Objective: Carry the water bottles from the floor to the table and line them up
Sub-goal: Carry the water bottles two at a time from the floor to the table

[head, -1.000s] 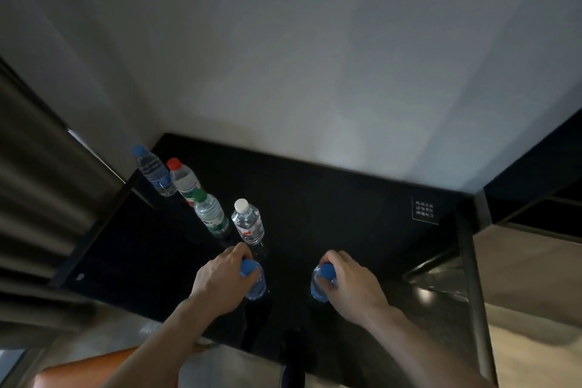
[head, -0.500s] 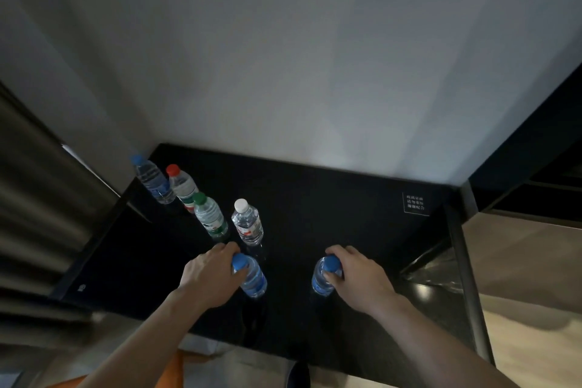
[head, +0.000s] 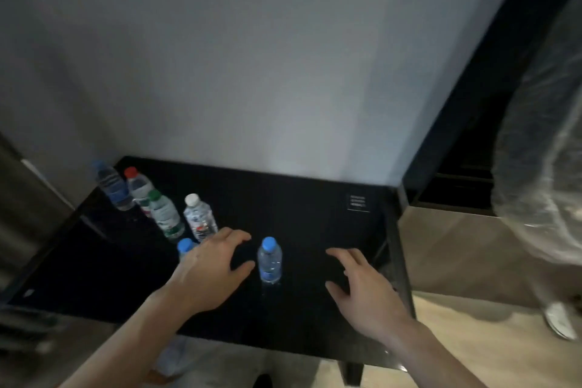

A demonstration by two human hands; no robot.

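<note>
Six clear water bottles stand upright in a diagonal row on the black surface [head: 315, 230]: blue-capped bottle [head: 111, 186], red-capped [head: 137, 186], green-capped [head: 164, 218], white-capped [head: 199, 218], a half-hidden blue cap [head: 185, 245], then a short blue-capped bottle [head: 269, 260] apart.

This looks like a dim indoor room, perhaps a home or a hotel room, though the frame cannot settle which. A glossy black table [head: 315, 198] at lower centre stands against a plain pale wall [head: 252, 56]. Light wood-look flooring [head: 472, 340] shows at lower right, dark shelving [head: 466, 167] rises at the right, and a ribbed grey curtain [head: 22, 214] hangs at the left edge.
</note>
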